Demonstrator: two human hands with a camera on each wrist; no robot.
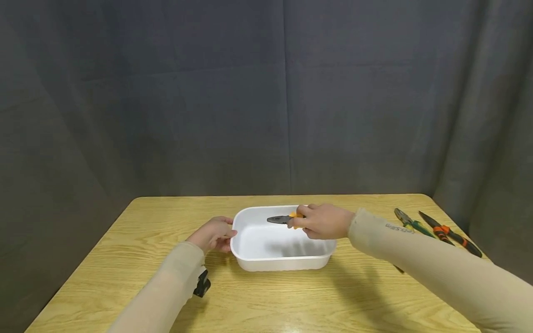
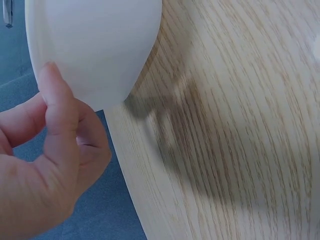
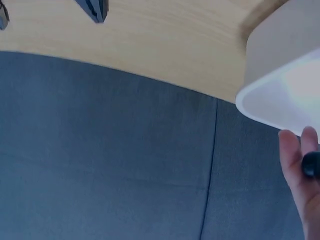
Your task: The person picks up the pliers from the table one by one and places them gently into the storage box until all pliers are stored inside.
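A white plastic tub (image 1: 280, 264) stands on the wooden table in the head view. At its left end my left hand (image 1: 216, 233) grips the wall. In the left wrist view the thumb (image 2: 59, 100) lies against the tub's side, with the other fingers curled at its edge. My right hand (image 1: 324, 221) holds pliers (image 1: 278, 219) with orange handles over the tub, their dark nose pointing left. The palm hides most of the handles. A dark rounded end (image 3: 311, 164) shows by the right hand's fingers in the right wrist view, close to the tub's rim.
On the table's right side lie pliers with green and yellow handles (image 1: 421, 227) and long-nosed pliers with orange and black handles (image 1: 454, 235). A dark tip (image 1: 399, 269) pokes out beneath the right forearm. Grey curtain (image 1: 266, 101) hangs behind the table.
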